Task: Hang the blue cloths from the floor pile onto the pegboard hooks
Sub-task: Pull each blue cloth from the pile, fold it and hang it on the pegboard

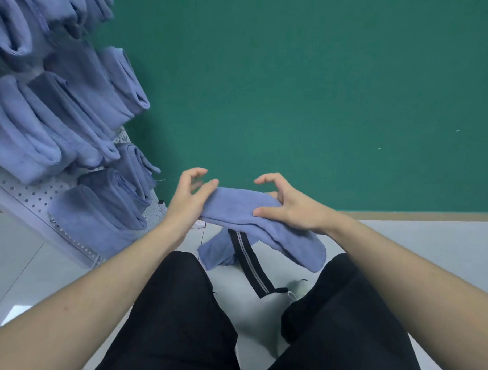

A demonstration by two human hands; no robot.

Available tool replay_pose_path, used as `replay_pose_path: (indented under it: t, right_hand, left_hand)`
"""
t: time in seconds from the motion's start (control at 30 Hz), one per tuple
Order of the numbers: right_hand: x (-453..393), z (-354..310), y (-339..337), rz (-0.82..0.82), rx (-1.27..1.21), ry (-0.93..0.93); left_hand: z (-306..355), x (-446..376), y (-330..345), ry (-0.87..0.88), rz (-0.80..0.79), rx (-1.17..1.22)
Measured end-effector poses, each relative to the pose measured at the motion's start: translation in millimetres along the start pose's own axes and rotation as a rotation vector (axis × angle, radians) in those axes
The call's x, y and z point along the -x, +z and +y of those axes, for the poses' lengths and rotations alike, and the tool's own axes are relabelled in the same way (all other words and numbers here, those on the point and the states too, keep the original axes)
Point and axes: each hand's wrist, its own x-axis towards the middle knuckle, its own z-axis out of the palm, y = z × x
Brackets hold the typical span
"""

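Note:
A folded blue cloth [236,208] stretches between my two hands in front of the green wall, and its right end droops down past my right wrist. My left hand [188,202] holds the cloth's left end, thumb on top and fingers curled above it. My right hand [290,207] grips the cloth's middle, thumb pressed on the near side, fingers hooked over the far edge. Another blue cloth [215,254] lies on the floor just below. The white pegboard [24,189] stands at the left, carrying several hung blue cloths [74,109].
A black strap with a grey stripe [251,261] runs across the floor under the held cloth. My black-trousered legs [177,321] fill the lower middle. A green wall [296,89] rises behind, above a grey tiled floor [428,246].

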Motion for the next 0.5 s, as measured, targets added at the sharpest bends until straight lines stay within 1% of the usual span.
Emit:
replay_pose_path:
  t: [0.07,0.13,0.2,0.23,0.3,0.37,0.43,0.5]
  right_hand:
    - [-10.4,-0.7,-1.5,-0.033,0.032,0.002]
    - [-21.1,-3.1,-1.8,-0.045,0.106,0.003]
    - [-32.1,-6.8,-0.7,-0.038,0.191,-0.011]
    - [-37.7,-8.0,-0.1,-0.026,0.215,-0.021]
    - [-47.7,-10.8,0.5,0.003,0.260,-0.043]
    - [-56.8,-9.9,-1.6,-0.008,0.291,-0.030]
    - [-64.8,-7.9,-3.3,-0.080,0.275,0.019]
    - [-73.4,-4.1,-3.4,-0.188,0.183,0.098]
  left_hand:
    - [2.8,-6.7,-3.7,0.178,-0.120,-0.143]
    - [10.4,-11.6,-1.9,0.282,-0.299,-0.297]
    - [16.4,-18.1,2.5,0.291,-0.443,-0.481]
    - [17.8,-21.7,4.0,0.275,-0.480,-0.542]
    - [16.4,-29.8,4.4,0.253,-0.506,-0.610]
    - [13.5,-37.0,2.5,0.216,-0.529,-0.689]
    - [11.6,-41.0,-0.7,0.212,-0.545,-0.735]
    - [9.1,-45.6,-5.2,0.210,-0.526,-0.703]
